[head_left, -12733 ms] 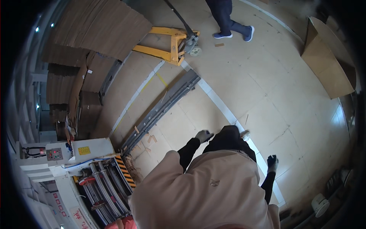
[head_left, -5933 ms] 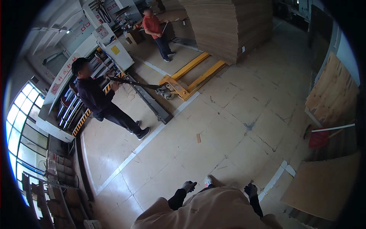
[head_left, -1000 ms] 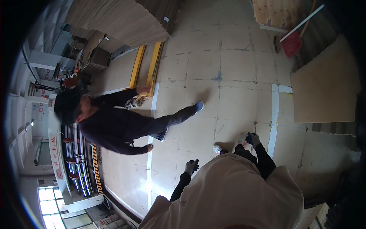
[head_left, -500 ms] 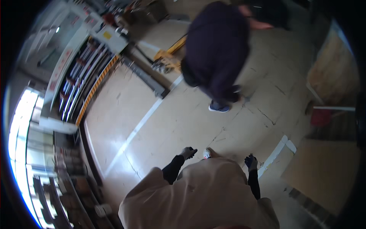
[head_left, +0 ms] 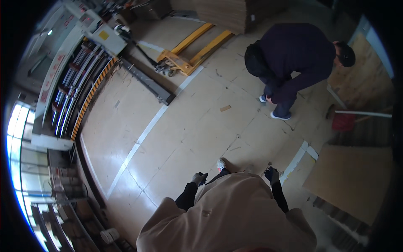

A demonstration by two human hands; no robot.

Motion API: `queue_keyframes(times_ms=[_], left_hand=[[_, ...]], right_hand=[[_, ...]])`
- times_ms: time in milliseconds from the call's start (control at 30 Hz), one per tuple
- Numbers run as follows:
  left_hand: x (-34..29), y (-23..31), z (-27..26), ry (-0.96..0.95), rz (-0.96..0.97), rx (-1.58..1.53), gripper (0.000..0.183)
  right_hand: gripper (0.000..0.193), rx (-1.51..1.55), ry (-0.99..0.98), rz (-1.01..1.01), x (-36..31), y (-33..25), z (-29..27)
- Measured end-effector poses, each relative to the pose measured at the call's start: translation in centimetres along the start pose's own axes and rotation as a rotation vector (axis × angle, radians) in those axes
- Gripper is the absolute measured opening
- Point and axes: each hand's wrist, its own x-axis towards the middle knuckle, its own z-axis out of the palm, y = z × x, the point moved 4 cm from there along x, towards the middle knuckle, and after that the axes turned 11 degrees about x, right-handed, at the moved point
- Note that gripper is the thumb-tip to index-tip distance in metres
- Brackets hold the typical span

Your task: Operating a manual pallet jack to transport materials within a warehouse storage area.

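My left hand point(head_left: 199, 179), in a grey glove with dark fingertips, hangs before my left hip with its fingers curled in. Nothing shows in it. On the other side my right hand point(head_left: 273, 174), gloved the same way, is held low with fingers loosely closed, and I see no object in it. Both hands are in the air above the tiled floor point(head_left: 176, 151), touching nothing. Between them one of my shoes point(head_left: 221, 164) shows past the hem of my beige smock point(head_left: 235, 206).
Ahead to the right a person point(head_left: 294, 54) in dark clothes bends toward their shoes. A yellow pallet jack point(head_left: 180, 63) stands beyond a grey floor rail point(head_left: 147, 82). At left is a roller machine point(head_left: 79, 80); at right lies a stack of brown board point(head_left: 348, 180).
The bending person now appears farther right, with head and arms in view. The pallet jack shows more fully. My hands stay low at my sides, shifted only slightly.
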Motion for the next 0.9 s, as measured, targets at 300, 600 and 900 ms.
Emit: queue_keyframes(times_ms=[300, 600, 900], left_hand=[[0.8, 0.8, 0.0, -0.054, 0.010, -0.086, 0.029], [1.1, 1.9, -1.0, -0.078, 0.047, -0.042, 0.035], [1.3, 3.3, -1.2, -0.060, 0.079, -0.016, 0.035]], right_hand=[[0.027, -0.081, -0.003, -0.004, -1.1, 0.5, 1.1], [0.027, -0.019, 0.013, -0.021, -1.5, 1.7, 0.9], [0.026, 0.016, 0.003, -0.031, -1.7, 1.4, 1.2]])
